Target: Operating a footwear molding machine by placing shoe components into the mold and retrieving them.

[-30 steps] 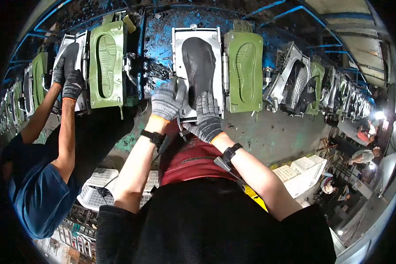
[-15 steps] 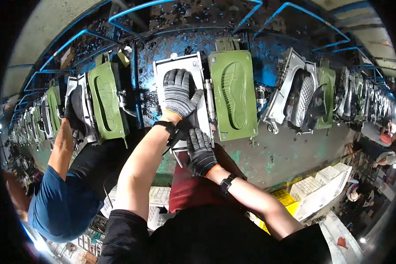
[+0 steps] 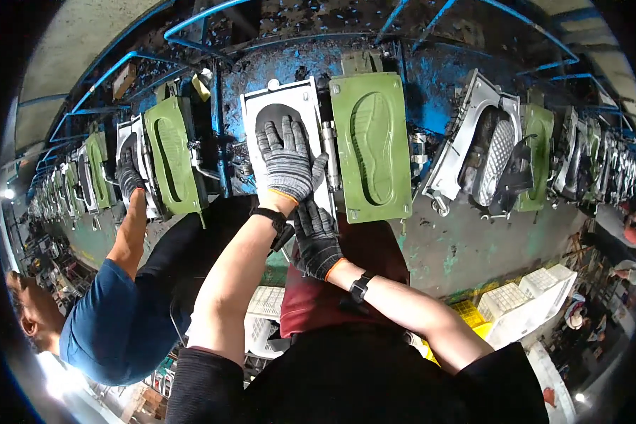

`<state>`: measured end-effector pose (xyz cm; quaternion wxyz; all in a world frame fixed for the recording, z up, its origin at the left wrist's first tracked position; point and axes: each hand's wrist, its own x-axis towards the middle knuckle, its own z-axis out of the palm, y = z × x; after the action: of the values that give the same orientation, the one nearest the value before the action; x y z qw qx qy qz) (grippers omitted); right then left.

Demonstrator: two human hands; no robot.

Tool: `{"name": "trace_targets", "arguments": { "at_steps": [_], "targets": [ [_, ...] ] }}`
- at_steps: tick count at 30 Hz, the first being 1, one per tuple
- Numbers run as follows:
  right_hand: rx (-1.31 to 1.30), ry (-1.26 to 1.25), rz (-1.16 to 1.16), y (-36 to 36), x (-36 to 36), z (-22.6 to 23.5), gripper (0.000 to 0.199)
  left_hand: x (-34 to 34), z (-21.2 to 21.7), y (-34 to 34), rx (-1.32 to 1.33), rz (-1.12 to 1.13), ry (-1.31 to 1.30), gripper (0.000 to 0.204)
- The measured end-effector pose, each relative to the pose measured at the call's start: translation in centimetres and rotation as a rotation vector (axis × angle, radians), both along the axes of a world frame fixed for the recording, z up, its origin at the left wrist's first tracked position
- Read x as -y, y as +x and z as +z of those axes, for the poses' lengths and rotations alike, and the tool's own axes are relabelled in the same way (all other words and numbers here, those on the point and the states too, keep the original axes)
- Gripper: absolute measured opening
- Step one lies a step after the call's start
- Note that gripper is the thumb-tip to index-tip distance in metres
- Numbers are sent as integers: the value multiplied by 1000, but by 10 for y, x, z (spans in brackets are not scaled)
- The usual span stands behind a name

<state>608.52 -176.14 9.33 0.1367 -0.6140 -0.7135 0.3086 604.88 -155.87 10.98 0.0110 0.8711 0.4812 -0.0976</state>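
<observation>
An open metal mould (image 3: 311,95) stands in front of me with a black shoe sole (image 3: 272,116) lying in its cavity. My left hand (image 3: 286,161), in a grey knit glove, is pressed flat on that sole with the fingers spread. My right hand (image 3: 316,239), gloved the same way, sits just below it at the mould's lower edge. Its fingertips are hidden behind my left wrist, so its grip does not show. Each wrist carries a black band.
The mould's green lid (image 3: 371,145) hangs open on the right. To the left, a co-worker in a blue shirt has a gloved hand (image 3: 129,173) in the neighbouring mould, beside another green lid (image 3: 171,155). More open moulds (image 3: 491,152) line the right; white crates (image 3: 516,300) sit below.
My left hand has slid up and flattened onto the sole. My right hand has dropped to the mould's lower edge. The view has tilted and moved closer to the mould.
</observation>
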Motion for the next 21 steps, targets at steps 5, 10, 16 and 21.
{"name": "trace_targets", "arguments": {
  "at_steps": [5, 10, 16, 21],
  "targets": [
    [-103, -390, 187, -1, -2, 7, 77, -6, 1, -20, 145, -20, 0, 87],
    [-298, -754, -25, -25, 31, -46, 70, -10, 3, -9, 190, -40, -21, 89],
    [336, -595, 633, 2, -31, -6, 62, -26, -4, -29, 557, 129, -197, 82],
    [269, -647, 199, 13, -2, 8, 55, -89, -131, -122, 995, 1004, -209, 60]
  ]
}}
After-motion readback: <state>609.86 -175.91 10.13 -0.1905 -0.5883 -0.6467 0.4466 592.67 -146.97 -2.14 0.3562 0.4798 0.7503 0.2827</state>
